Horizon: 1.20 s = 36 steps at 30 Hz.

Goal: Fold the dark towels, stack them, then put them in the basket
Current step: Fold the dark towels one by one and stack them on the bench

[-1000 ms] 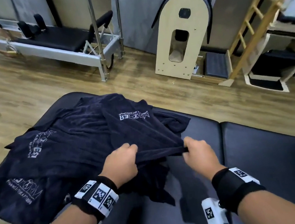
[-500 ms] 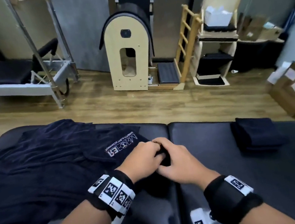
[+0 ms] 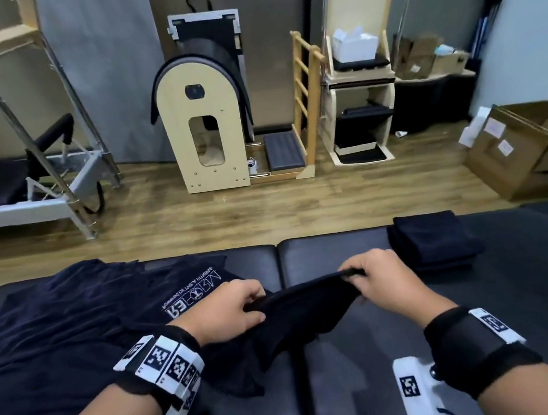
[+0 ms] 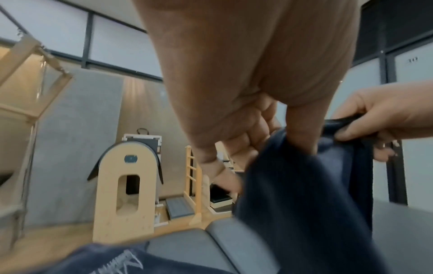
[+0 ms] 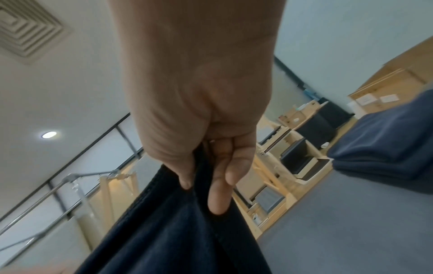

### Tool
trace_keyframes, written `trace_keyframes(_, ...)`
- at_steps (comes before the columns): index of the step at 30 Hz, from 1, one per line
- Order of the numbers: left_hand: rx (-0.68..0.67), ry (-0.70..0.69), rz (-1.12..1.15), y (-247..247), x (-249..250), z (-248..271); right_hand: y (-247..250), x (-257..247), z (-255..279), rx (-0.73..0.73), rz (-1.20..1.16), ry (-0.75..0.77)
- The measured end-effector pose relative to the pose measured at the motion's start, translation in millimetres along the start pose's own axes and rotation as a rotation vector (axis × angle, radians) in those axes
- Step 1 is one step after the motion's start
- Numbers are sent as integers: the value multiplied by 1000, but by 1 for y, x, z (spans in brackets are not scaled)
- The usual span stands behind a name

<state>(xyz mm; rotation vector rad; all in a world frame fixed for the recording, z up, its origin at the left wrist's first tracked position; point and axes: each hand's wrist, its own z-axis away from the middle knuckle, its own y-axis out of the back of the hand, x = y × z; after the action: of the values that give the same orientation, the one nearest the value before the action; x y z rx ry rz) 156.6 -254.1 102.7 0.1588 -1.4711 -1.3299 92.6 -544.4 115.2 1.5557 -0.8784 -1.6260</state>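
Folding step: my left hand (image 3: 225, 311) and right hand (image 3: 383, 283) each pinch the towel (image 3: 299, 311) edge at lower centre; next, spread it flat on the bench (image 3: 369, 350).

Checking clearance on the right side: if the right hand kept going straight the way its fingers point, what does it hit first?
Beyond the towel it grips, the right hand points away from the body; the black bench pad lies below that line. The folded stack sits right of it, probably missed. Depth is unclear.

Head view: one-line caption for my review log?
Left hand and right hand pinch a dark towel stretched between them above the padded table.
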Motion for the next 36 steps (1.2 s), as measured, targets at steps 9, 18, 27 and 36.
trace_keyframes(9,157,64,-179,24,16,2,17,62,6,7,157,-124)
trace_keyframes(18,-30,320,-620,25,3,4,6,64,2,-354,175,-183)
trace_keyframes(27,-117,444,-356,112,-15,-57,-1,20,-88,-382,-554,-587)
trace_keyframes(36,974,30,-756,319,28,-61,153,-88,-209,796,-524,-77)
